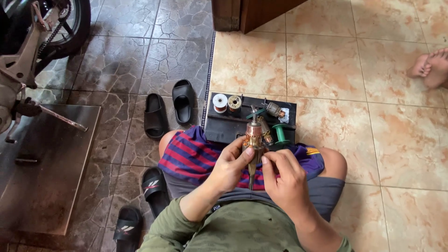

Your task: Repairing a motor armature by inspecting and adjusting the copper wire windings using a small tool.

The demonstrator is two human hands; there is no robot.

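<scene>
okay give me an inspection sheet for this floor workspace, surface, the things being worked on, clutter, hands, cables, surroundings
Surface: beige tiled floor on the right, dark stone tiles on the left.
Job's things: copper-wound motor armature held upright over the lap; black tray carrying a white wire spool, a tan spool, a second armature and a green spool.
Clutter: black slides; black sandals.
Hands: left hand grips the armature; right hand pinches its side.
Cables: nothing seen.
Surroundings: motorcycle, metal plate, wooden door frame, another person's bare feet.
</scene>
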